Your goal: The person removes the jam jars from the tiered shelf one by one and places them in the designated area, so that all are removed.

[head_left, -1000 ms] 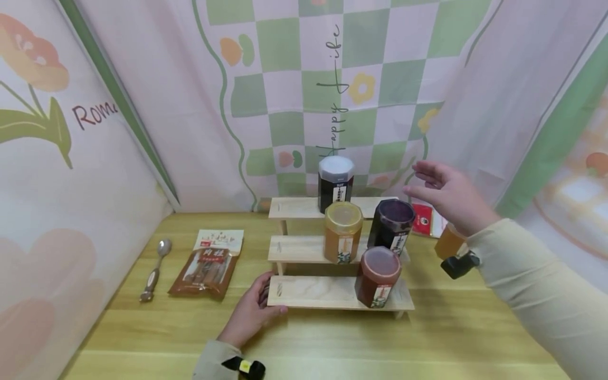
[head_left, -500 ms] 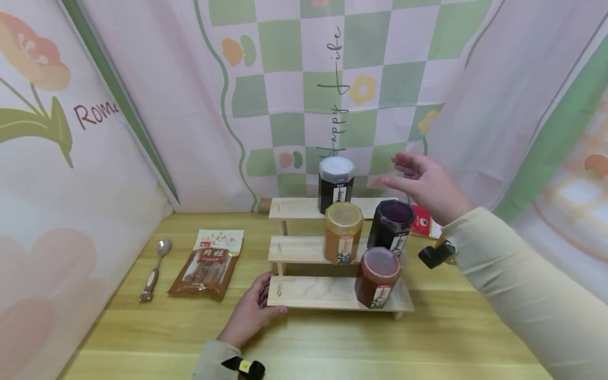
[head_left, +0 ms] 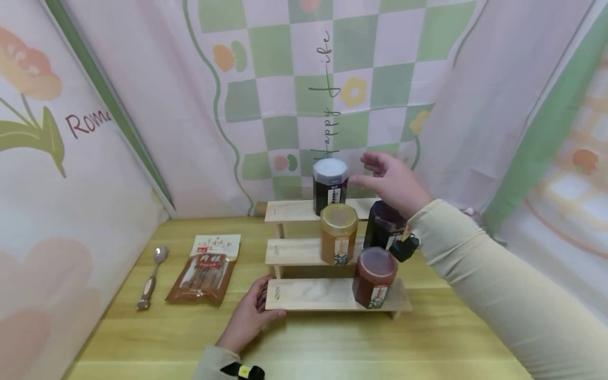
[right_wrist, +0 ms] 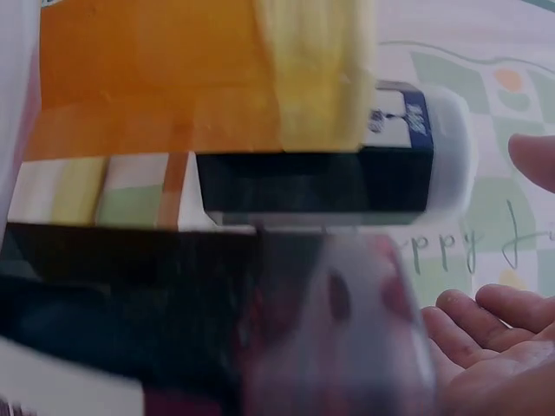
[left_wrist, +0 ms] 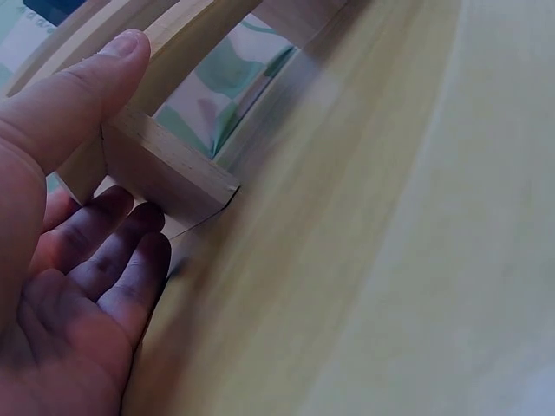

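Observation:
A three-step wooden display shelf (head_left: 309,293) stands on the table. My left hand (head_left: 247,319) grips the left end of its lowest step; the left wrist view shows the thumb over the board and fingers curled by the leg (left_wrist: 169,165). My right hand (head_left: 394,179), fingers extended, hovers just right of the white-lidded dark jar (head_left: 330,187) on the top step, thumb close to it; contact cannot be told. A yellow jar (head_left: 338,237) and a dark purple jar (head_left: 377,227), partly covered by the right wrist, occupy the middle step. On the lowest sits a red-brown jar (head_left: 372,282).
Left of the shelf lie a brown packet (head_left: 204,277) and a spoon (head_left: 153,277) on the wooden table (head_left: 323,348). A checkered curtain (head_left: 356,89) hangs close behind the top step.
My right hand has moved left, from beyond the shelf's right side to beside the white-lidded jar. Its arm now covers the red packet and orange thing at right. The left hand keeps its grip.

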`<action>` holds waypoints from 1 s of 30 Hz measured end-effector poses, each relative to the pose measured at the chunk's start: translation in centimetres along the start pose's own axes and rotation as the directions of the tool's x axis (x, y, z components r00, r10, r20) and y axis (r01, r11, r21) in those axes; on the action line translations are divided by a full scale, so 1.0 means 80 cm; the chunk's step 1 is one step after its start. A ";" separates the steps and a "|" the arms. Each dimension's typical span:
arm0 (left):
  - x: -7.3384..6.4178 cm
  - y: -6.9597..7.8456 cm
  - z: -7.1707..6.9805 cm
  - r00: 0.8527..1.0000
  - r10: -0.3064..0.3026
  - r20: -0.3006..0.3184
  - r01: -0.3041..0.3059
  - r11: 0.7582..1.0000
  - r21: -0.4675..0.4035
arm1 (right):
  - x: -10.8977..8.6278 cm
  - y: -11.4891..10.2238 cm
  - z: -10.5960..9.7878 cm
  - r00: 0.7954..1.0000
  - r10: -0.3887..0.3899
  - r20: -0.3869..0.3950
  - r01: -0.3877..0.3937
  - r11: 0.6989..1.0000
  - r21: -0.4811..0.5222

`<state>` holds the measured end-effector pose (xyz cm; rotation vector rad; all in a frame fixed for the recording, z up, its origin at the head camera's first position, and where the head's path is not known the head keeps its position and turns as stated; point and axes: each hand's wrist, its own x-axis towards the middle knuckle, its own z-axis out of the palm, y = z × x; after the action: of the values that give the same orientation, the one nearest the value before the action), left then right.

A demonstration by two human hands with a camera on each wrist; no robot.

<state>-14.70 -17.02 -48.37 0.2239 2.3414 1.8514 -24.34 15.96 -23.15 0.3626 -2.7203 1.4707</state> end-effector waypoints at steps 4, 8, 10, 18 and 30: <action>-0.002 -0.003 -0.001 1.000 0.009 -0.007 -0.009 1.000 0.001 | 0.010 -0.005 0.016 1.000 -0.010 0.018 0.010 1.000 -0.006; -0.003 -0.006 -0.002 1.000 0.023 -0.010 -0.023 1.000 -0.011 | 0.021 -0.012 0.030 1.000 -0.016 0.014 0.016 1.000 -0.017; -0.002 -0.007 -0.002 1.000 0.028 -0.007 -0.028 0.999 -0.020 | 0.026 -0.015 0.035 1.000 -0.013 0.007 0.013 1.000 -0.014; -0.001 -0.004 -0.002 1.000 0.022 0.002 -0.021 0.999 -0.029 | 0.040 -0.019 0.043 1.000 0.004 0.007 -0.004 1.000 0.011; 0.000 -0.002 -0.002 1.000 0.000 0.017 0.001 0.999 -0.043 | 0.047 -0.016 0.057 0.999 0.033 -0.001 -0.033 0.999 0.039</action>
<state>-14.71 -17.22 -48.46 0.2331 2.2876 1.8908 -27.35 10.77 -24.16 0.3186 -2.7126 1.5328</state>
